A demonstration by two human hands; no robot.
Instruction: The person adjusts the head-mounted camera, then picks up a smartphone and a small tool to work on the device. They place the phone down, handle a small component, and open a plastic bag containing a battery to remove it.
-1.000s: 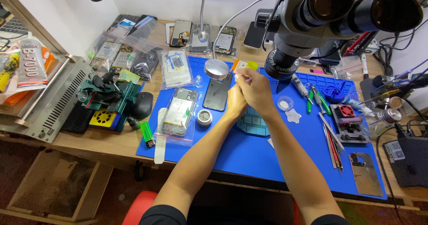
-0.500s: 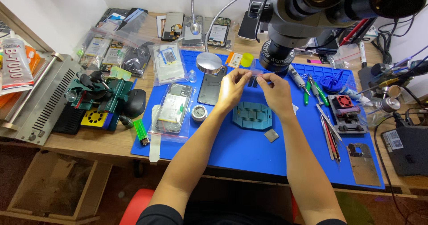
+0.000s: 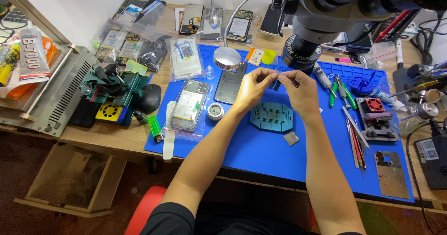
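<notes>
A wooden tabletop (image 3: pixel 116 139) crowded with repair gear fills the view, with a large blue work mat (image 3: pixel 260 156) spread over its middle. Over the mat's far edge hangs a grey microscope (image 3: pixel 316 18), its lens barrel pointing down just behind the hands. At the far left sits a grey metal machine (image 3: pixel 51 97), and beside it a green clamp fixture (image 3: pixel 116 88). On the mat lie a dark phone back frame (image 3: pixel 230 82), a bagged phone (image 3: pixel 188 107) and a teal square jig (image 3: pixel 271 116), with a small grey chip (image 3: pixel 291 138) near it. The left hand (image 3: pixel 251 88) and right hand (image 3: pixel 302 93) are raised above the jig, fingertips nearly meeting, each grip pinching an end of a thin, clear strip (image 3: pixel 278 74) too small to make out.
</notes>
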